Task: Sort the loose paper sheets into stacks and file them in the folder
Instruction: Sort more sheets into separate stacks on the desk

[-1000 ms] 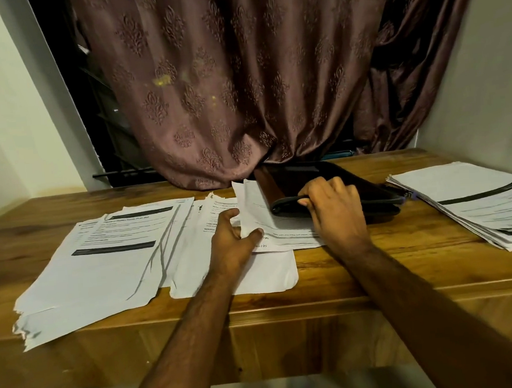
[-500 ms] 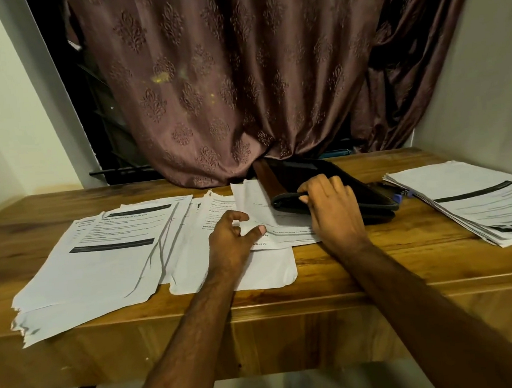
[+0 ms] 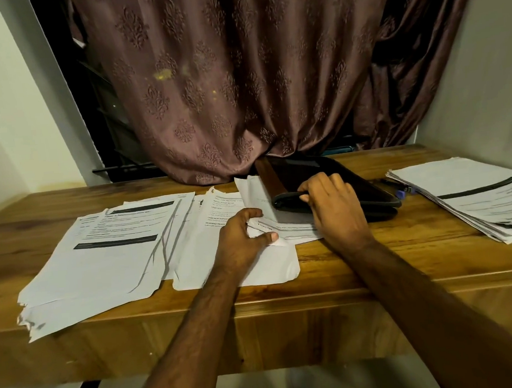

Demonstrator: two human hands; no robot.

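The left hand [image 3: 242, 241] is pinching thin, floppy sheets [image 3: 282, 228] by their near corner while the right hand [image 3: 335, 210] is gripping the dark folder [image 3: 340, 186] by its stiff open edge. Paper that limp probably needs supporting along an edge.

Left hand [image 3: 240, 241] pinching white printed sheets [image 3: 279, 222] tucked into dark zip folder [image 3: 335, 193], right hand [image 3: 333, 208] gripping folder's edge, paper stacks flanking on wooden desk [image 3: 378, 257].
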